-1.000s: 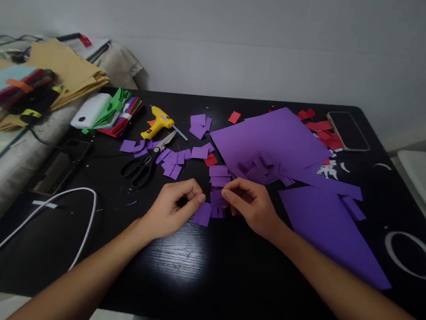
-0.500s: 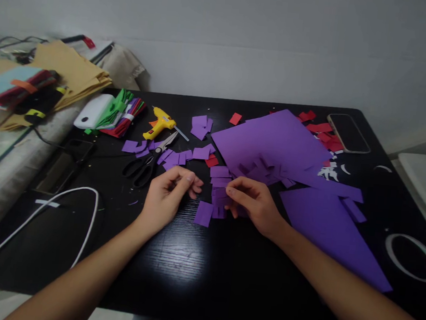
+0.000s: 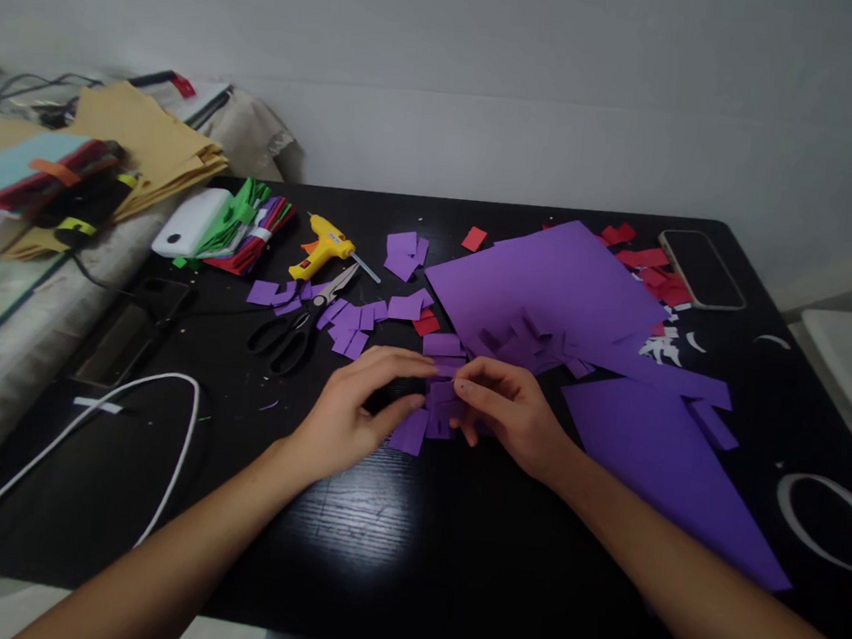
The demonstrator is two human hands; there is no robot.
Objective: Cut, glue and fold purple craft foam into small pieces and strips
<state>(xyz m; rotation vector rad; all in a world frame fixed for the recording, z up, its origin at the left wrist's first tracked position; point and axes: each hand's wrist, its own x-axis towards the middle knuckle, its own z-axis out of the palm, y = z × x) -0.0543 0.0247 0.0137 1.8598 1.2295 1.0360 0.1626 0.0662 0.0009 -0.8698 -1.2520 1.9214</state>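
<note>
Small purple paper squares [image 3: 433, 401] lie in a loose pile at the middle of the black table [image 3: 375, 536]. My right hand [image 3: 511, 413] rests on the pile's right side, thumb and fingers pinched on the purple pieces. My left hand [image 3: 365, 404] reaches to the pile from the left with fingers stretched out and thumb touching a square at the pile's lower left. More purple squares [image 3: 355, 313] are scattered just beyond, near the black-handled scissors [image 3: 294, 327].
Large purple sheets [image 3: 549, 291] cover the table's right half, with red scraps [image 3: 653, 266] and a phone [image 3: 702, 269] at the back right. A yellow glue gun [image 3: 323, 247], coloured paper bundle [image 3: 243, 227], white device [image 3: 186, 219] and white cable [image 3: 124, 401] lie left.
My left hand had drawn back a little with curled fingers, then stretched its fingers right to the pile. My right hand stayed on the pile.
</note>
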